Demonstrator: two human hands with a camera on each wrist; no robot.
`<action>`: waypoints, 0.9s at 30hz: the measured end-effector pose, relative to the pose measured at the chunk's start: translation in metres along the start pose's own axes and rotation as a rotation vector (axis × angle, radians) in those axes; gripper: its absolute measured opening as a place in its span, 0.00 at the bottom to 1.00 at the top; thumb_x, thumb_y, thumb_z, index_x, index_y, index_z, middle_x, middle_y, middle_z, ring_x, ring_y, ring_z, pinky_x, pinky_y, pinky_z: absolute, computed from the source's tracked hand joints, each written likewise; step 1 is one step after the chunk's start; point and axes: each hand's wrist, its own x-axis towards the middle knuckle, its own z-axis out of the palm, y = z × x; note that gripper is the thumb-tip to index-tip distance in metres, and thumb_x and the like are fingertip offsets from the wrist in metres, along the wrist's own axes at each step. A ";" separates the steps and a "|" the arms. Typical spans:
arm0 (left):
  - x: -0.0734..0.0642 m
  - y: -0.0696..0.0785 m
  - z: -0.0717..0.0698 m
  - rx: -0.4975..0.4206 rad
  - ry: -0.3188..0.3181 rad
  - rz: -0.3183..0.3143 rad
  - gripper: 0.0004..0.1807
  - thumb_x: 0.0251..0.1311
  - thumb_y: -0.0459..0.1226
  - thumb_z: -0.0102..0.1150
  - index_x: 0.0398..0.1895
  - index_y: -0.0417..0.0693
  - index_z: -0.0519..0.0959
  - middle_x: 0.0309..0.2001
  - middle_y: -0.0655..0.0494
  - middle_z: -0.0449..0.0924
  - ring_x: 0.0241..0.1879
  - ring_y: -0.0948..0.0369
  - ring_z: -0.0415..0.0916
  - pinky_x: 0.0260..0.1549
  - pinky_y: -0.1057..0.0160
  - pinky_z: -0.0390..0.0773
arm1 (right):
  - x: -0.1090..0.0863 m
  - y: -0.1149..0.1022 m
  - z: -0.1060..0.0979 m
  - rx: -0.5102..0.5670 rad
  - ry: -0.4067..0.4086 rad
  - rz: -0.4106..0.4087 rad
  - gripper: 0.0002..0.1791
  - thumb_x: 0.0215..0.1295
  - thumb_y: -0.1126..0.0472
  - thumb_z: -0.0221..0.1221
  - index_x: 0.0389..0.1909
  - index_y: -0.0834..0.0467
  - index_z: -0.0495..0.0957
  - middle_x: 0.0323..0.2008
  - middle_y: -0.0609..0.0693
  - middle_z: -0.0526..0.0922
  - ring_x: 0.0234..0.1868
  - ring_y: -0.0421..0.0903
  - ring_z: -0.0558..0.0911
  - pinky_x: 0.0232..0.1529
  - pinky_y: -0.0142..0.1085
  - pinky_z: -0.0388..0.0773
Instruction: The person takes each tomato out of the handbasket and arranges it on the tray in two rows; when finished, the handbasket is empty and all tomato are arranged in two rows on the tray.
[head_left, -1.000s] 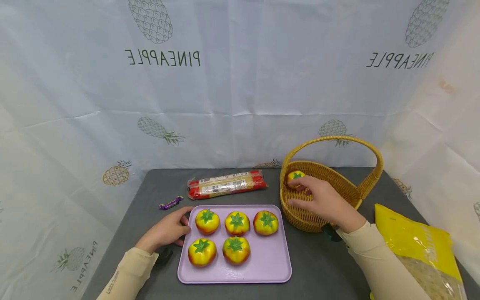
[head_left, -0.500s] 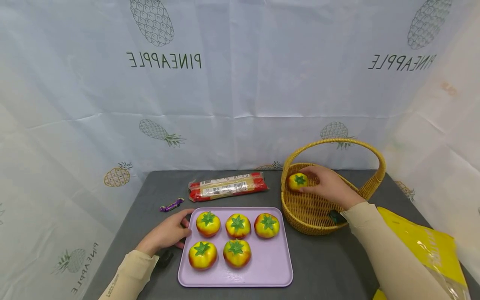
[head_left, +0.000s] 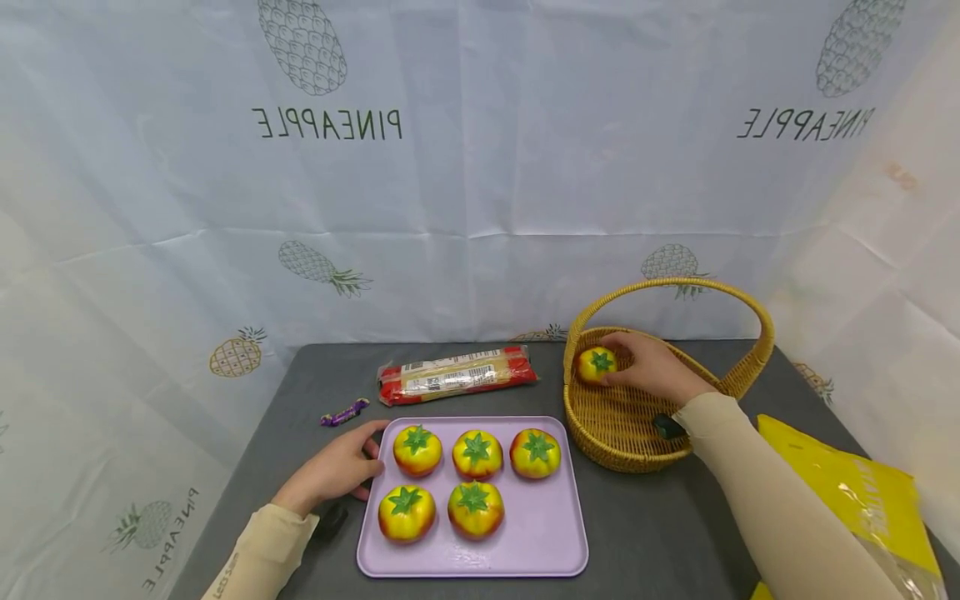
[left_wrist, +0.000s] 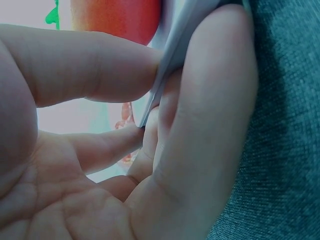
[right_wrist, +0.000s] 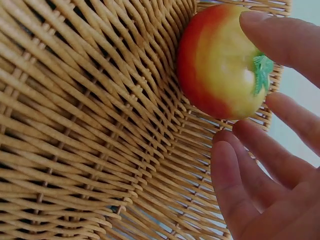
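My left hand [head_left: 333,468] grips the left edge of a lilac tray [head_left: 542,537]. In the left wrist view the thumb lies over the rim of the tray [left_wrist: 172,50] and fingers pass beneath it. Several toy persimmons, yellow-red with green leaf tops, sit on the tray, one at its front left [head_left: 407,521]. Inside a wicker basket [head_left: 618,421], my right hand [head_left: 651,364] holds another toy persimmon [head_left: 592,368] by the far left wall. The right wrist view shows thumb and fingertips on opposite sides of that persimmon [right_wrist: 215,60].
A red-ended pack of noodles [head_left: 457,377] lies behind the tray, and a purple wrapped candy [head_left: 345,412] to its left. The basket's tall handle [head_left: 675,285] arches above the right hand. A yellow bag [head_left: 847,492] lies at the right, beside the right sleeve.
My right hand, earlier spread over the basket in front of the persimmon, has shifted so its thumb and fingers are round the fruit. The left hand stays on the tray edge.
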 end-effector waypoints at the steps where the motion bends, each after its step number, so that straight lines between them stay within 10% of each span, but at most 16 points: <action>1: 0.000 0.000 0.000 0.001 -0.002 0.003 0.40 0.64 0.31 0.69 0.80 0.47 0.67 0.46 0.46 0.76 0.36 0.54 0.79 0.28 0.58 0.90 | 0.001 0.000 0.001 -0.001 -0.002 -0.001 0.40 0.67 0.52 0.75 0.76 0.58 0.73 0.71 0.62 0.78 0.69 0.64 0.78 0.70 0.64 0.77; 27: -0.001 0.001 0.000 0.012 0.003 -0.002 0.40 0.65 0.31 0.68 0.80 0.47 0.67 0.46 0.46 0.76 0.34 0.54 0.78 0.28 0.58 0.90 | 0.006 -0.003 0.002 -0.065 -0.056 0.025 0.37 0.68 0.50 0.74 0.74 0.57 0.75 0.67 0.61 0.82 0.65 0.62 0.81 0.66 0.61 0.81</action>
